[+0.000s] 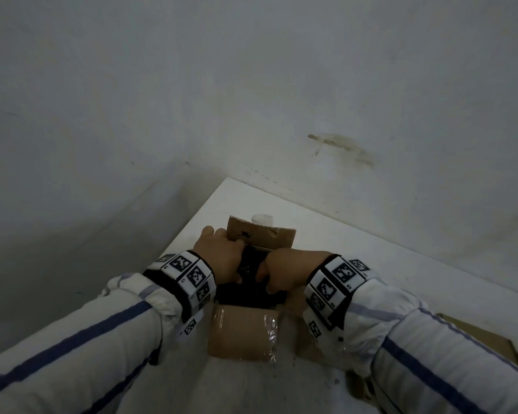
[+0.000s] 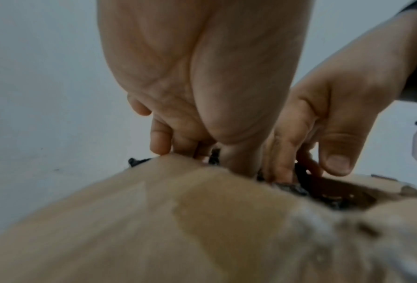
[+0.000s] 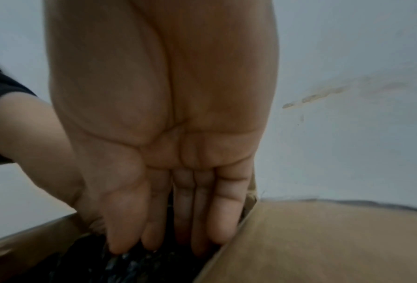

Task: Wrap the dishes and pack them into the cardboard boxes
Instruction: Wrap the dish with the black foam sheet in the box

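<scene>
The black wrapped bundle point(image 1: 245, 282) sits down inside the open cardboard box point(image 1: 243, 333), which stands on the white surface point(image 1: 245, 201) near the corner where two pale walls meet. What lies under the dark wrapping is hidden from me; from my right wrist it looks bumpy and glossy, like bubble wrap point(image 3: 130, 266).

My left hand point(image 1: 222, 258) reaches into the box from the left side, its fingers point(image 2: 159, 141) going down past the cardboard edge onto the dark bundle. How tightly that grip closes I cannot tell, since the fingertips are hidden behind the box wall. My right hand point(image 1: 284, 273) comes in from the right, with its fingers point(image 3: 202, 220) held straight and close together, pressing down on the wrapping between the bundle and the box's right wall. That grip is flat and released, not curled round anything. The two hands are just beside each other over the box's opening.

The box's near flap point(image 1: 240, 330) folds out toward me, with clear tape along its right edge. The far flap point(image 1: 260, 237) stands upright behind my hands, and something small and white point(image 1: 262, 219) shows just past its top edge. More brown cardboard point(image 1: 476, 333) lies at the right, partly under my right sleeve point(image 1: 431, 348). Both wrists wear bands with black-and-white square markers point(image 1: 189, 273).
</scene>
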{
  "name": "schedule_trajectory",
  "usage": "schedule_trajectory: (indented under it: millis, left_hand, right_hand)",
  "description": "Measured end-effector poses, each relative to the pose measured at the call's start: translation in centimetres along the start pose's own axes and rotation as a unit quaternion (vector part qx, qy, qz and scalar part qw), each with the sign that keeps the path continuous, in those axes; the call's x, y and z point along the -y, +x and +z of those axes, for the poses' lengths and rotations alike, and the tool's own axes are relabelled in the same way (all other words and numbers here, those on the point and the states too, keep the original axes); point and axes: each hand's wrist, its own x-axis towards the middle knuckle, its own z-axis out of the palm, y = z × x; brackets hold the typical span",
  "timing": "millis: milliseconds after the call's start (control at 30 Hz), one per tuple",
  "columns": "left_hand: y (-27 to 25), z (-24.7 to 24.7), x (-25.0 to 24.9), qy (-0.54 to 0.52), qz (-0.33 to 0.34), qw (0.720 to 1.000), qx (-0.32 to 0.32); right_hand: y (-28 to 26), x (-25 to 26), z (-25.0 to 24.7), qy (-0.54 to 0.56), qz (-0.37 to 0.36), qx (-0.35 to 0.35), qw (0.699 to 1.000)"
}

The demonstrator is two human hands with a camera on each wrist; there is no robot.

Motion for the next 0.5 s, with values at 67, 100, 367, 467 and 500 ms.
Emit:
schedule_trajectory:
  millis: [67,100,367,467,500]
  left_hand:
    - [0.1,0.3,-0.4,0.003,-0.01,1.0,0.0]
    - [0.1,0.5,-0.6,0.004,-0.013,1.0,-0.004]
    - [-0.5,1.1,-0.4,-0.035,-0.025,0.999,-0.004]
    - [-0.2,0.9,-0.1,-0.088,-0.046,0.995,-0.024]
    - [-0.1,0.8,-0.2,-0.104,-0.045,0.993,-0.039]
  right_hand:
    - [0.0,-0.1,0.2,-0.015,0.007,0.006,1.0]
    - [0.1,0.0,0.5,-0.016,0.015,0.003,1.0]
    - [-0.8,-1.4,0.6,0.104,0.057,-0.148,0.982]
    - [-0.7,-2.0,0.6,0.083,0.078,-0.134,0.984]
    - [-0.6,-1.8,0.8,0.076,0.077,-0.114,0.988]
